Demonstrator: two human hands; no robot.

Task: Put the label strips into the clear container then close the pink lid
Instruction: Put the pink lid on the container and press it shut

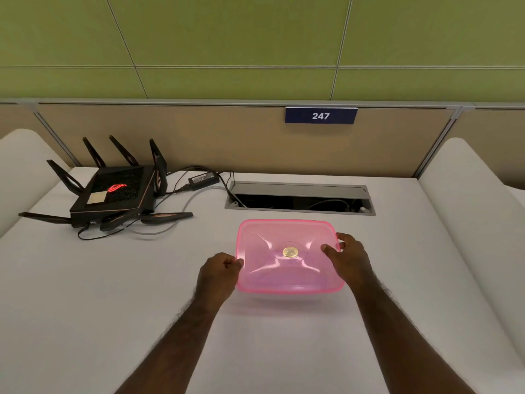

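Note:
A translucent pink lid (pixel 272 277) with a round gold sticker at its middle lies flat on top of the clear container (pixel 287 297), of which only a thin strip of the front wall shows below the lid. My left hand (pixel 218 275) pinches the lid's left edge. My right hand (pixel 350 258) grips the right edge, thumb on top of the lid. No label strips can be made out; the container's inside is blurred by the pink lid.
The white table (pixel 113 294) carries a black router (pixel 113 191) with several antennas at the back left, with a power brick (pixel 204 180) and cables beside it. An open cable hatch (pixel 299 198) lies just behind the container. A partition with sign 247 (pixel 321 115) stands behind.

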